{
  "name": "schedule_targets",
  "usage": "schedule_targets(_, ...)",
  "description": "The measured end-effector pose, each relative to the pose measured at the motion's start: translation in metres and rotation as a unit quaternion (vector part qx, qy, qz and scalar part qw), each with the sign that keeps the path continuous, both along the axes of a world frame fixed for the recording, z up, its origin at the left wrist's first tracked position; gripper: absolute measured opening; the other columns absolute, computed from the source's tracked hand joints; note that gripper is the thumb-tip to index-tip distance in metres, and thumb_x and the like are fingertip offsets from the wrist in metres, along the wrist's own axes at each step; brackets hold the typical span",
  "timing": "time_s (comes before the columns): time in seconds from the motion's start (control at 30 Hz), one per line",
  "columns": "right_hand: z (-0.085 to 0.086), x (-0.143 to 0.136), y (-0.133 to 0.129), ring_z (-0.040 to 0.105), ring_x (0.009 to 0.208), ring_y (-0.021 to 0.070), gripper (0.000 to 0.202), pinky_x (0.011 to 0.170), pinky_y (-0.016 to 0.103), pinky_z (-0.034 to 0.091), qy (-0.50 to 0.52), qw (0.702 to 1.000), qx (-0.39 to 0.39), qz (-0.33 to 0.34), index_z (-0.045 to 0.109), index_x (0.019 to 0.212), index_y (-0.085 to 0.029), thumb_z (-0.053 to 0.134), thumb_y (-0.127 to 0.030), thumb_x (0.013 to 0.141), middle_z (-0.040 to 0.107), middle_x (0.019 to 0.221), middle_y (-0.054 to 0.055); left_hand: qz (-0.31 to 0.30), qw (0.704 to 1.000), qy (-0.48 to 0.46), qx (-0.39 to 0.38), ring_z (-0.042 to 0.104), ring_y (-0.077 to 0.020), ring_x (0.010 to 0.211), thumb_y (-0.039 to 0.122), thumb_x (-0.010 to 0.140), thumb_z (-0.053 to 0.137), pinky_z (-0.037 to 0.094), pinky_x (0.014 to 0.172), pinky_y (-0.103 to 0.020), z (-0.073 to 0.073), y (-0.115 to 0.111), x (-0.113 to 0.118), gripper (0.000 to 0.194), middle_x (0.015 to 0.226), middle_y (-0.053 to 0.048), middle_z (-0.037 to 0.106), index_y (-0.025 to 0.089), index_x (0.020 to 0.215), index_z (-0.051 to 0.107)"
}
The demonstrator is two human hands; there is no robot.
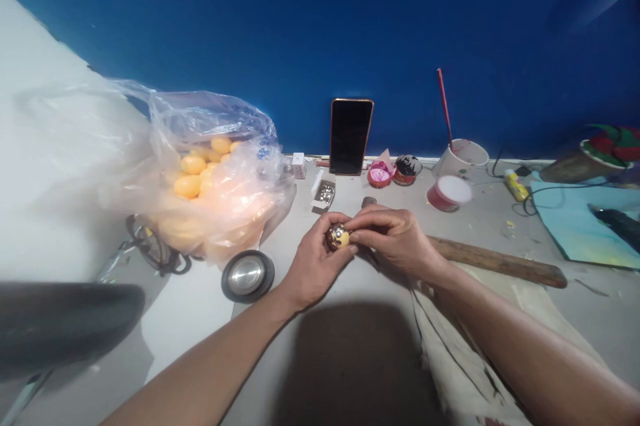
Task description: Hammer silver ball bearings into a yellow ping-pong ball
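My left hand (323, 259) is closed around a small yellow ball-like or egg-like piece (340, 237) dotted with dark and shiny spots. Thumb and fingers of my right hand (393, 229) are pinched together against its right side; whatever they may hold is too small to make out. Beneath my right hand lies a hammer, its wooden handle (500, 261) showing to the right and its head (369, 201) just beyond my fingers. A little open box (324, 194) with shiny bits in it stands just past my left hand.
A clear plastic bag (210, 119) of yellow egg-shaped pieces stands at left, near a round metal-topped lid (247, 274). Along the blue wall are a phone (351, 137), two small red-rimmed cups (381, 174), a white cup (465, 156) and a red-and-white pot (449, 194). Cloth (470, 346) lies under my right arm.
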State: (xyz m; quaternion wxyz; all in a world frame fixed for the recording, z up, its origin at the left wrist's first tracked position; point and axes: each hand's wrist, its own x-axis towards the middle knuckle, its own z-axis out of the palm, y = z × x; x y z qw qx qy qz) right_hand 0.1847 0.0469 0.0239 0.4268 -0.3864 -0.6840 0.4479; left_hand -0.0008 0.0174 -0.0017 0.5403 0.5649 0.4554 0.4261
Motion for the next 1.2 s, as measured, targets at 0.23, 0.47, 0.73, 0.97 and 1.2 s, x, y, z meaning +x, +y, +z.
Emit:
schedule_targets(0.23,0.0,-0.002,-0.001,0.069,0.078,0.0156,0.01,0.073,0.026,0.054,-0.005,1.0,0.004,0.0,0.084,0.086,-0.022,0.076,-0.016,0.083,0.077,0.084,0.003,-0.005,1.0,0.003,-0.004,0.062,-0.0209,0.097,0.032,0.083,0.078,0.049,0.082,-0.029,0.004,0.0,0.0,0.04,0.105,-0.005,0.066,0.019,0.117,0.06)
schedule_targets(0.47,0.002,-0.001,-0.002,0.069,0.079,0.0163,0.008,0.074,0.028,0.053,-0.012,1.0,0.008,-0.006,0.082,0.085,-0.022,0.075,-0.018,0.084,0.077,0.084,0.003,-0.002,1.0,0.006,-0.007,0.061,-0.0187,0.091,0.032,0.082,0.078,0.048,0.079,-0.028,0.001,0.001,0.0,0.039,0.1,-0.003,0.065,0.02,0.115,0.06)
schedule_targets(0.73,0.005,0.002,-0.002,0.066,0.069,0.0141,0.004,0.063,0.025,0.051,0.007,0.995,-0.09,-0.03,0.078,0.08,-0.019,0.08,-0.023,0.078,0.075,0.077,0.001,0.02,0.999,-0.026,0.0,0.059,-0.0193,0.095,0.031,0.08,0.081,0.049,0.084,-0.03,-0.001,0.002,-0.001,0.04,0.109,-0.006,0.065,0.019,0.116,0.067)
schedule_targets(0.97,0.007,0.006,0.003,0.06,0.061,0.0132,0.022,0.058,0.029,0.05,0.086,0.977,-0.195,0.028,0.08,0.083,-0.017,0.086,-0.038,0.077,0.072,0.069,0.003,-0.021,0.967,-0.219,-0.13,0.054,-0.0107,0.065,0.033,0.081,0.084,0.044,0.063,-0.025,0.004,0.002,-0.001,0.056,0.078,0.001,0.062,0.019,0.131,0.062)
schedule_targets(1.2,0.003,0.011,0.01,0.057,0.058,0.0081,0.03,0.056,0.023,0.047,0.225,0.925,-0.304,0.039,0.077,0.083,-0.017,0.094,-0.037,0.069,0.073,0.079,0.002,0.0,0.934,-0.305,-0.188,0.065,-0.0142,0.073,0.032,0.076,0.09,0.048,0.062,-0.024,0.007,0.005,0.0,0.057,0.088,-0.004,0.07,0.019,0.126,0.066)
